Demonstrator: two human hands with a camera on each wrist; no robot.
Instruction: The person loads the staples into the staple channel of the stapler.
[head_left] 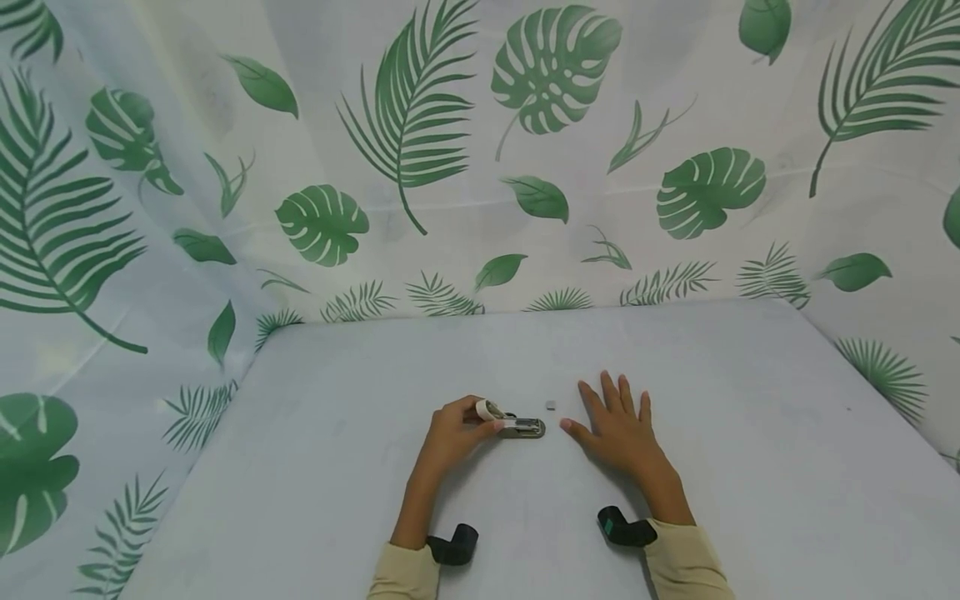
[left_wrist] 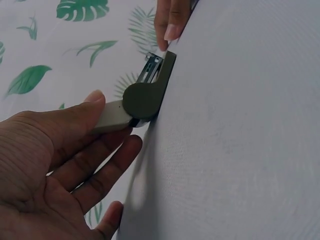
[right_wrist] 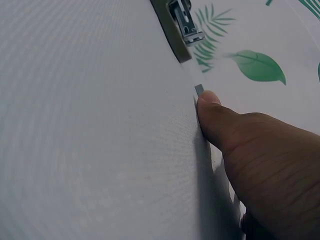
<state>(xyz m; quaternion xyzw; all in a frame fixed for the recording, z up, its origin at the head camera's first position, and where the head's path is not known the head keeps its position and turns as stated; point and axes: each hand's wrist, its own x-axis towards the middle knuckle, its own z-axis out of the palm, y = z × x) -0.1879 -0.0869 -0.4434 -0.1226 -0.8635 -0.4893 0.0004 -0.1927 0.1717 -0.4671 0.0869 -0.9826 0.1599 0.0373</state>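
Observation:
A small stapler (head_left: 522,428) lies unfolded on the table, its pale handle swung up and back from the dark olive base. My left hand (head_left: 452,433) pinches that pale handle (left_wrist: 113,117) between thumb and fingers; the other fingers spread loosely below it. The metal staple channel (left_wrist: 150,69) is exposed in the left wrist view. My right hand (head_left: 618,433) rests on the table with fingers spread, holding nothing. Between its thumb and the stapler, slightly farther back, is a small grey piece (head_left: 551,406), which also shows past the thumb tip (right_wrist: 209,97) in the right wrist view.
A white cloth covers the table (head_left: 360,500). Behind and at both sides hangs a white curtain (head_left: 450,250) printed with green leaves. Black wrist cameras (head_left: 454,546) sit at both sleeve cuffs.

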